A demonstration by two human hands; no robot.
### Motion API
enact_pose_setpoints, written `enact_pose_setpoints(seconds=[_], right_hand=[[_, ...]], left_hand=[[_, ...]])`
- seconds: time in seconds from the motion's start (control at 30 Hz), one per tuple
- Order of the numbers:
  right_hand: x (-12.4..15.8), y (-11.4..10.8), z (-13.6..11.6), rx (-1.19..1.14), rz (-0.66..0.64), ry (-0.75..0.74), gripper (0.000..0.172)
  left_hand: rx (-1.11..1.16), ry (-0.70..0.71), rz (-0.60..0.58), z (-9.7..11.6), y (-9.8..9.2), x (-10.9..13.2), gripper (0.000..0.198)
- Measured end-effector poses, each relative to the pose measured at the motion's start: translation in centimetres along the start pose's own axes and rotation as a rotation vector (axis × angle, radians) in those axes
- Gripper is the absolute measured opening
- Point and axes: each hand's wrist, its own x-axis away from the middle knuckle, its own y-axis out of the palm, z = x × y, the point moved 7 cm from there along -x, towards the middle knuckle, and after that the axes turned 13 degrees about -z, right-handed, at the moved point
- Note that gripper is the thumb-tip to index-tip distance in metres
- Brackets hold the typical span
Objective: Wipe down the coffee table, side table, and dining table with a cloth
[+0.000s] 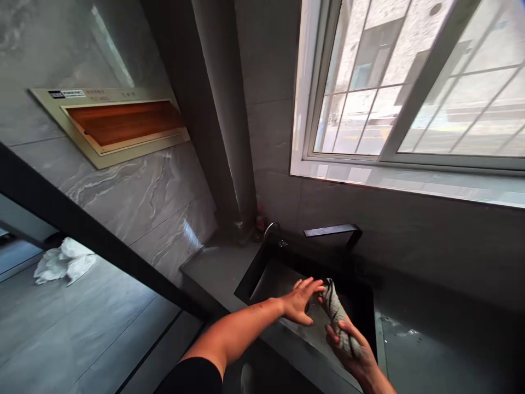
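The cloth (335,309), a pale, dark-streaked roll, sits in my right hand (348,362), above the sink (270,273). My right fingers and thumb are closed around its lower part. Its long axis slants from the lower right, in my grip, up and leftward to a free end that points away from me, towards the tap (332,230). My left hand (298,303) is empty, open and spread, just left of that upper end, so it is the nearer one to the free tip while my right owns the base. My left fingertips come so close to the cloth that I cannot tell whether they touch or stop short.

My right fingers cover part of the roll's lower half, and I cannot make out how it is folded or twisted inside. My left palm is turned from view. The sink's right side sinks into shadow, and my hands block some of its floor. Back in the corner of the worktop (221,273), a small reddish bottle (260,221) is too dim to identify.
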Motion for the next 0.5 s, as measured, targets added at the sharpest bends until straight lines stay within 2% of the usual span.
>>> enact_pose_setpoints(seconds=[0.07, 0.17, 0.2, 0.27, 0.3, 0.37, 0.43, 0.5], right_hand=[[0.6, 2.1, 0.8, -0.216, -0.072, -0.016, 0.059], [1.1, 5.9, 1.2, -0.400, -0.333, 0.041, 0.044], [1.2, 7.0, 0.9, -0.423, -0.442, 0.072, 0.044], [1.1, 7.9, -0.6, -0.366, -0.577, 0.128, 0.046], [0.6, 7.6, -1.5, -0.277, -0.578, 0.159, 0.049], [-1.1, 5.7, -3.6, 0.026, -0.457, 0.225, 0.058], [-3.4, 3.5, -6.1, 0.443, -0.292, 0.245, 0.072], [-5.6, 2.1, -7.8, 0.918, -0.166, 0.259, 0.075]], left_hand=[[-0.354, 0.039, -0.023, 2.0, -0.3, 0.2, 0.109], [-0.682, 0.098, 0.026, 5.8, -3.6, -0.1, 0.050], [-0.753, 0.157, 0.003, 7.2, -4.7, -0.5, 0.039], [-0.867, 0.321, -0.110, 9.7, -6.3, -1.2, 0.034], [-0.918, 0.349, -0.129, 10.3, -7.2, -1.6, 0.034], [-0.992, 0.308, -0.158, 10.3, -8.5, -2.7, 0.032], [-0.988, 0.168, -0.200, 8.7, -9.0, -4.0, 0.028], [-0.879, 0.012, -0.273, 6.1, -8.6, -5.2, 0.022]])
